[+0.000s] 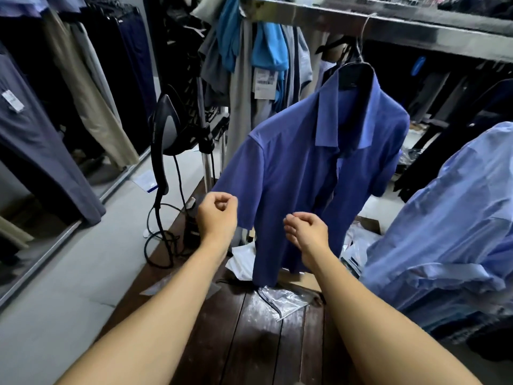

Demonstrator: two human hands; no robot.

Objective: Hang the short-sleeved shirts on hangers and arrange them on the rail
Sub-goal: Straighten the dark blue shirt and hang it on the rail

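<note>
Dark plank table (249, 351), clear plastic bag (280, 298) on it. Left hand (218, 215), right hand (305, 232): fingers curled at violet-blue short-sleeved shirt (305, 168); grip I cannot confirm. Shirt hung by black hanger (360, 48) on grey rail (402, 29). Pale-blue shirt heap (458, 218): pending, I judge.

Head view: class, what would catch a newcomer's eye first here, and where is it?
The blue short-sleeved shirt in the middle, on a hanger hooked over the metal rail at the top right. Just below, the left hand and the right hand sit with curled fingers at its sleeve and front; whether they pinch the cloth is unclear. A black steamer head stands to the left.
</note>
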